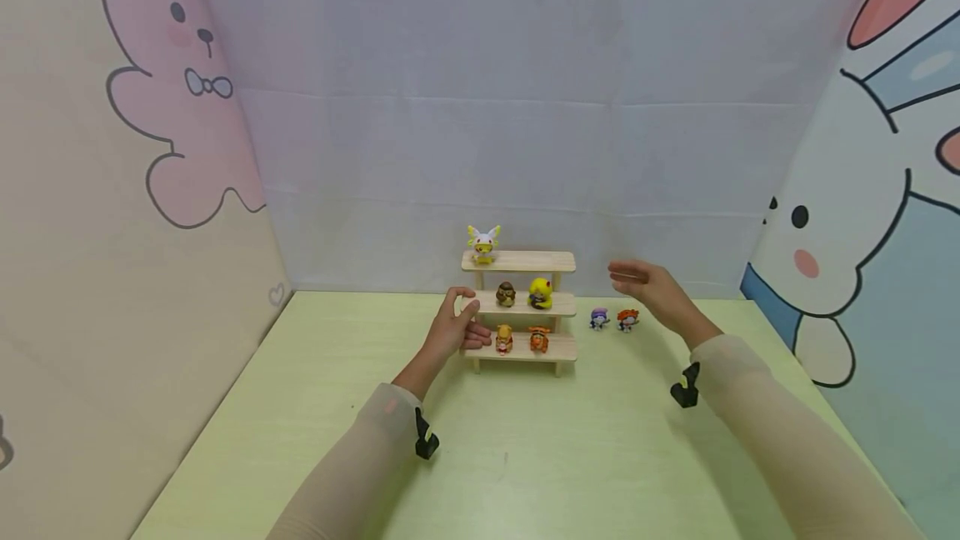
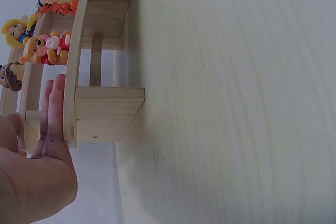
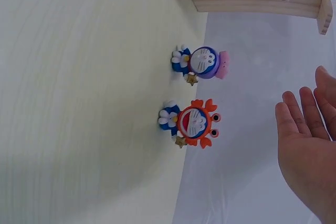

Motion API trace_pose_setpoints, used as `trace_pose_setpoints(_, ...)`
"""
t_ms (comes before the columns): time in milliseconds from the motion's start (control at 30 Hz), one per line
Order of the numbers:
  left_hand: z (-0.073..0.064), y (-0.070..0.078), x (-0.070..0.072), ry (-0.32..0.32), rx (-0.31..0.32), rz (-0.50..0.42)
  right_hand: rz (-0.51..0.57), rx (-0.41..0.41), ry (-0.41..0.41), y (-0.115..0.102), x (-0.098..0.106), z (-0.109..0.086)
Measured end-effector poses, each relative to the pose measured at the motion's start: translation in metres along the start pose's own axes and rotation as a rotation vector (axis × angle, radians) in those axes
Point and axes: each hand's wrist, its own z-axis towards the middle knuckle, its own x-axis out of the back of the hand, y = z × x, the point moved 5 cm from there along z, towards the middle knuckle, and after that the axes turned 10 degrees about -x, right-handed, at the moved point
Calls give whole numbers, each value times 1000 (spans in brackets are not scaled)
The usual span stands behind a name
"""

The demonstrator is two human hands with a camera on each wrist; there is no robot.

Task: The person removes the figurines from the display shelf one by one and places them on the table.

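Note:
A three-tier wooden display shelf (image 1: 525, 303) stands at the back of the table. My left hand (image 1: 452, 330) is at its left end, thumb by the middle tier and fingers (image 2: 54, 103) between the middle and bottom tiers, holding the tier's end. Figurines on the shelf include a white-and-yellow eared figurine (image 1: 483, 245), a brown one (image 1: 506, 294), a yellow-haired one (image 1: 540, 293), a Winnie-the-Pooh figurine (image 2: 46, 49) and a Tigger figurine (image 2: 59, 1). My right hand (image 1: 652, 290) hovers right of the shelf, fingers extended, holding nothing.
Right of the shelf, a purple-hatted Doraemon figurine (image 3: 202, 61) and a crab-hatted Doraemon figurine (image 3: 191, 123) stand on the pale wooden table (image 1: 510, 457). A white cloth backdrop (image 1: 480, 107) hangs behind. Cartoon-printed panels flank both sides.

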Motion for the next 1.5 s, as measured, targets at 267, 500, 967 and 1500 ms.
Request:
trace_pose_setpoints(267, -1, 2, -1, 5, -11, 9, 30, 35, -17, -32, -16, 5)
trace_pose_setpoints(500, 0, 0, 0, -31, 11, -18, 39, 59, -21, -57, -28, 7)
trace_pose_setpoints(967, -1, -1, -1, -6, -13, 6, 84, 113, -52, -93, -52, 20)
trace_pose_setpoints(1500, -1, 3, 0, -27, -10, 5, 128, 116, -163, -126, -95, 43)
